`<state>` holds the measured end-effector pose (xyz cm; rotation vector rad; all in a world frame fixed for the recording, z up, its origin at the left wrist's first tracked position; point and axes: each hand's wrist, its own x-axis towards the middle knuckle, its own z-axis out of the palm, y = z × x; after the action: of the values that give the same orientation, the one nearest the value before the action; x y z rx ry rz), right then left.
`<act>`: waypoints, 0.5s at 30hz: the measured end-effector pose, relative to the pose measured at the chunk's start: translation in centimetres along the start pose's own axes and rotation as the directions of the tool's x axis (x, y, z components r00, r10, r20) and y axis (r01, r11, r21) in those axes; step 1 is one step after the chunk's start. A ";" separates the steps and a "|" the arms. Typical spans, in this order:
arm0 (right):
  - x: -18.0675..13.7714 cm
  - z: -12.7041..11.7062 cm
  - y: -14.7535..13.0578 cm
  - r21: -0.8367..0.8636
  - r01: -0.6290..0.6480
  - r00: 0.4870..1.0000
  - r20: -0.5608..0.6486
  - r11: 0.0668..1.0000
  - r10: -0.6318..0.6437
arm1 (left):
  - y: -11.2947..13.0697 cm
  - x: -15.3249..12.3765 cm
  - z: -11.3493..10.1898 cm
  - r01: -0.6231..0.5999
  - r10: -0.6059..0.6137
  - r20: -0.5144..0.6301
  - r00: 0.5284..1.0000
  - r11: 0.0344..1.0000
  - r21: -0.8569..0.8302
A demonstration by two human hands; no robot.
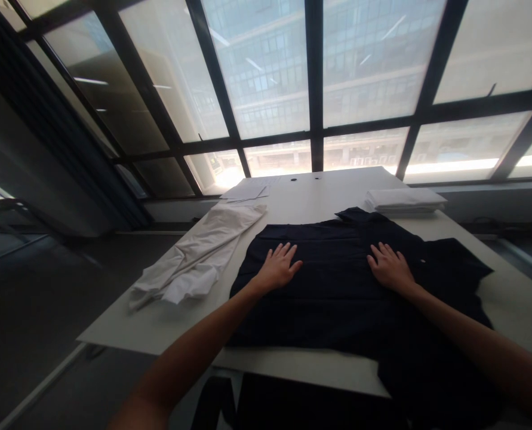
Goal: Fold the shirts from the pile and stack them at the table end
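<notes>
A dark navy shirt [337, 292] lies spread across the near half of a white table [319, 191], its lower part hanging over the front edge. My left hand [278, 266] rests flat on the shirt's left part, fingers stretched out and slightly apart. My right hand [390, 266] lies flat on the shirt right of centre, fingers also extended. Neither hand holds anything.
A crumpled white garment [198, 257] lies along the table's left edge. A folded white stack [404, 200] sits at the far right, and some papers [248, 192] at the far left. Large windows stand behind the table; dark floor lies to the left.
</notes>
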<state>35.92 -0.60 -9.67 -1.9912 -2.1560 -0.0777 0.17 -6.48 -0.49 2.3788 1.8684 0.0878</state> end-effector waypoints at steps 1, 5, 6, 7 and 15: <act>0.0 -0.1 0.0 -0.007 0.001 1.000 -0.001 1.000 -0.001 | 1.5 1.4 0.1 -0.026 0.026 0.021 0.999 0.999 -0.035; 0.0 -0.7 -0.4 -0.007 -0.009 1.000 0.013 1.000 0.010 | 6.7 7.0 1.8 -0.081 0.089 0.062 0.994 0.990 -0.114; 0.0 -0.9 -0.5 0.000 -0.014 1.000 0.022 1.000 0.014 | 7.5 8.3 2.4 -0.091 0.099 0.058 0.993 0.989 -0.118; 0.0 -1.1 -0.6 0.008 -0.019 0.999 0.031 1.000 0.019 | 8.2 9.5 2.9 -0.094 0.100 0.051 0.994 0.989 -0.116; -0.1 -1.9 -0.9 0.064 -0.019 0.998 0.059 0.998 0.015 | 6.2 14.3 5.7 -0.004 0.003 -0.081 0.997 1.000 -0.015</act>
<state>35.26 -1.11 -7.75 -1.9990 -2.1481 0.0532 10.20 5.60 -5.77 2.4025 1.8913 0.2008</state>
